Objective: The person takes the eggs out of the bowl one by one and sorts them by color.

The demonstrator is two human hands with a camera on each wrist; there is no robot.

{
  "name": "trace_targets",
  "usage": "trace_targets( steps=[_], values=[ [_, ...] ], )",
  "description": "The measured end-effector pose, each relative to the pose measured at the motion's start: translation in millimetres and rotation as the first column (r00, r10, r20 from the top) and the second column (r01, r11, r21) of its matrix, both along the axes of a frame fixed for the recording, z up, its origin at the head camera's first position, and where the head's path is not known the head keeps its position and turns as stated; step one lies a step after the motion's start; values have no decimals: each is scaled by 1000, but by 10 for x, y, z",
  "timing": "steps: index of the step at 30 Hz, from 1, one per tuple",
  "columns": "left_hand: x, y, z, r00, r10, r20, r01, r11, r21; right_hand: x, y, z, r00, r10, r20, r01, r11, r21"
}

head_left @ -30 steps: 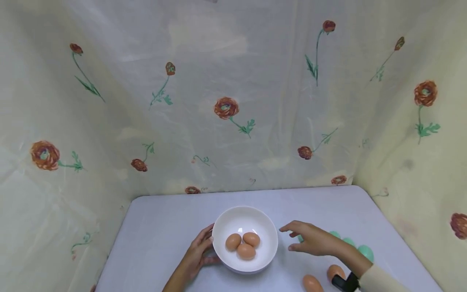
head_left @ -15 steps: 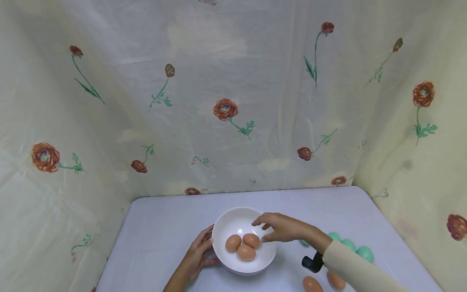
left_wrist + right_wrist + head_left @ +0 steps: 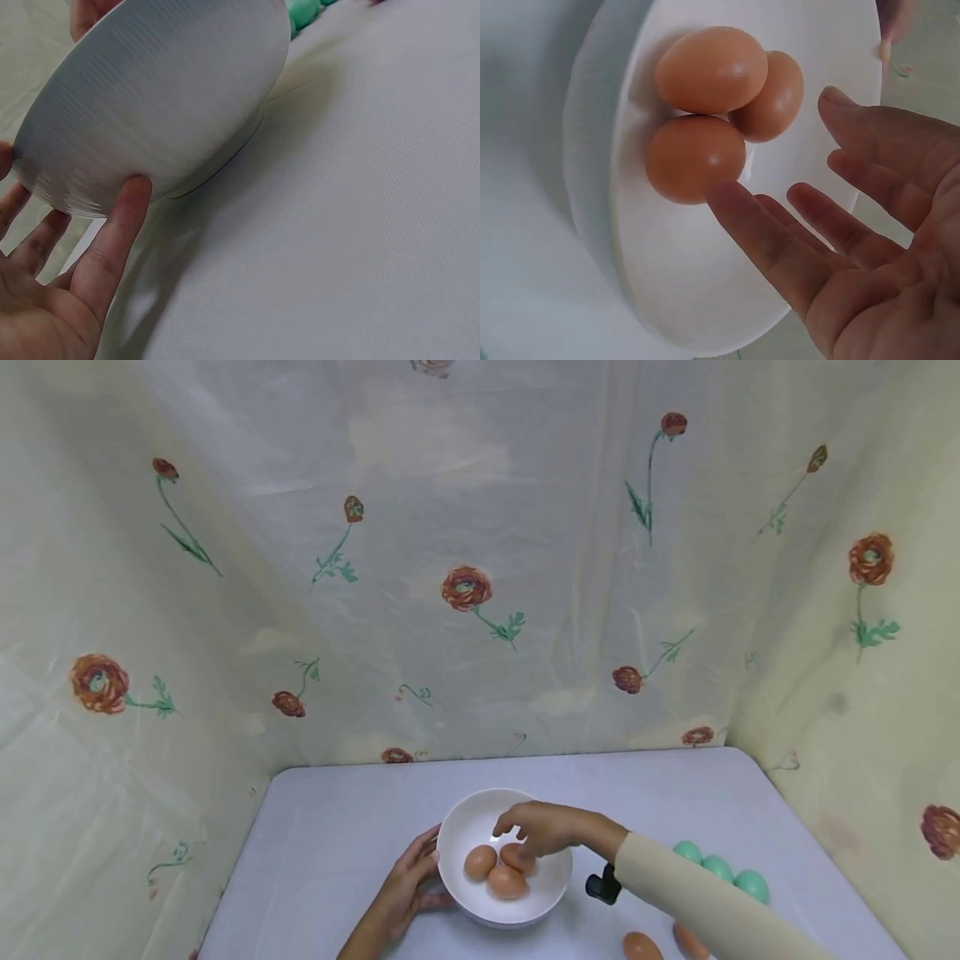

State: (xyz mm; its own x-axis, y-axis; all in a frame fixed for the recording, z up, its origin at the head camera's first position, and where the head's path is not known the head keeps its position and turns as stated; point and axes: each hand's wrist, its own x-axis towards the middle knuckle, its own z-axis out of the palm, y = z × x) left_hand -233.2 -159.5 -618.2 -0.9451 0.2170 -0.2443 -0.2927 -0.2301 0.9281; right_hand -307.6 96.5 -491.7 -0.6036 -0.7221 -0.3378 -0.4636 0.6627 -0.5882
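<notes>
A white bowl (image 3: 549, 881) stands on the table with three brown eggs (image 3: 480, 862) grouped inside. My left hand (image 3: 405, 889) holds the bowl's left side, thumb pressed on the outer wall in the left wrist view and the other fingers around toward the rim. Over the bowl hovers my right hand (image 3: 551, 827), fingers spread and loosely bent with nothing gripped. In the right wrist view, its thumb (image 3: 761, 229) overlaps the nearest egg (image 3: 696, 159), the tip right at the shell; two more eggs (image 3: 711, 70) lie behind that one.
Several green egg-shaped things (image 3: 717, 867) lie in a row on the white table (image 3: 337, 802) at the right. Two brown eggs (image 3: 642, 946) are at the front right, one partly hidden by my right sleeve (image 3: 690, 893). A flowered curtain (image 3: 525, 693) surrounds the table.
My right hand has moved left from beside the bowl to over the eggs in it. The left hand and the bowl stay in place, and the eggs look unmoved.
</notes>
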Motion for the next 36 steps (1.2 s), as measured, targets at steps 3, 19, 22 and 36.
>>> trace_targets(
  steps=[3, 19, 22, 36],
  values=[
    [-7, -2, -11, 1000, -6, -2, 6, 1000, 11, -14, -78, -44, 1000, -2, -1, 2, 999, 35],
    [-18, -14, -50, 1000, -6, -17, 6, 1000, 29, -21, -329, -242, 985, 122, -122, -97, 976, 193],
    [-13, -17, -64, 1000, -15, -20, 15, 1000, 27, -30, -361, -290, 981, 146, -125, -118, 972, 202],
    [-13, -12, -47, 1000, -9, -24, 9, 1000, 12, -26, -413, -335, 995, 48, -86, -29, 977, 211]
  ],
)
